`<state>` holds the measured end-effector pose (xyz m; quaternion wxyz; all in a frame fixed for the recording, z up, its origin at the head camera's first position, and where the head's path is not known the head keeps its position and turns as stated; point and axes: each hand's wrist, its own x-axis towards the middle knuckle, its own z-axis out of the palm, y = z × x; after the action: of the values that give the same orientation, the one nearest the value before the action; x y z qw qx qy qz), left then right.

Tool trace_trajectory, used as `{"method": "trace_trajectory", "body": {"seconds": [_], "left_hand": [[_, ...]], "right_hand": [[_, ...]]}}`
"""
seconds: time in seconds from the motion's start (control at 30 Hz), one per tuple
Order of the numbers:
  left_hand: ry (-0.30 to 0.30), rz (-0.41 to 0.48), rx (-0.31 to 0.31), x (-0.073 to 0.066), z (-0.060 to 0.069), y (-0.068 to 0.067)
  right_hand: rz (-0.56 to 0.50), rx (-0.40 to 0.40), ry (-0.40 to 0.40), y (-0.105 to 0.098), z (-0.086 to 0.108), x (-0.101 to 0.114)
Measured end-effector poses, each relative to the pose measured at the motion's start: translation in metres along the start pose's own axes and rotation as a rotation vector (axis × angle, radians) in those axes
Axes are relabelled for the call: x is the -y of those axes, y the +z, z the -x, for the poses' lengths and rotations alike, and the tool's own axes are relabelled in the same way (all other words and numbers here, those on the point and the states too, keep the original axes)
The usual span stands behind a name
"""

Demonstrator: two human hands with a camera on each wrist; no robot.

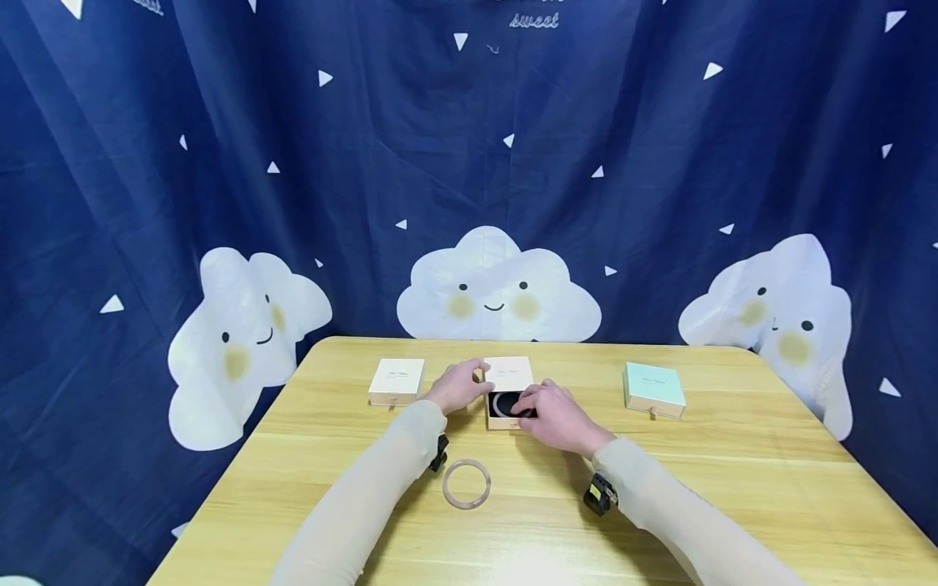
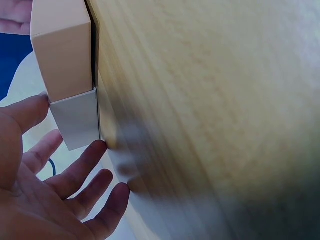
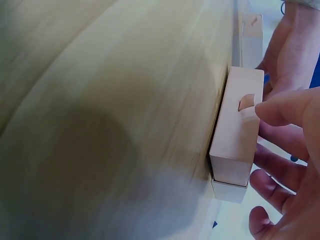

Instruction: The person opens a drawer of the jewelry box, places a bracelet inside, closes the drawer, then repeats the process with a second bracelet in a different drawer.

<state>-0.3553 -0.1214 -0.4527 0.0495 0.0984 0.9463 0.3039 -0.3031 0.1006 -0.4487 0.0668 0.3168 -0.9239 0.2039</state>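
Note:
A pale pink drawer box (image 1: 509,373) stands at the middle of the table's far side with its drawer (image 1: 504,423) pulled out toward me. A light bangle (image 1: 500,408) lies in the drawer's black lining. My left hand (image 1: 459,386) holds the box's sleeve (image 2: 76,120) at its left end, thumb on one edge and a fingertip on the opposite one. Over the drawer's right part bends my right hand (image 1: 558,415), its thumb by the front rim near a small pull tab (image 3: 246,102). Its other fingertips are partly hidden, so their hold is unclear.
Another pinkish bangle (image 1: 466,484) lies flat on the wooden table (image 1: 542,521), nearer to me. To the left stands a cream box (image 1: 396,378), and to the right a mint-green box (image 1: 655,387). A blue cloud-print curtain (image 1: 352,179) hangs behind the table.

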Motion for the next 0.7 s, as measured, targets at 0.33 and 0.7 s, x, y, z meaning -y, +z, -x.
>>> {"method": "trace_trajectory", "body": {"seconds": [0.33,0.7], "left_hand": [[-0.011,0.0,-0.006,0.003,-0.005,0.003],[-0.003,0.011,-0.005,0.005,-0.005,0.004]], "right_hand": [[-0.036,-0.069,0.051,-0.003,0.004,-0.006],[-0.149,0.023,0.113,-0.005,0.004,-0.02]]}}
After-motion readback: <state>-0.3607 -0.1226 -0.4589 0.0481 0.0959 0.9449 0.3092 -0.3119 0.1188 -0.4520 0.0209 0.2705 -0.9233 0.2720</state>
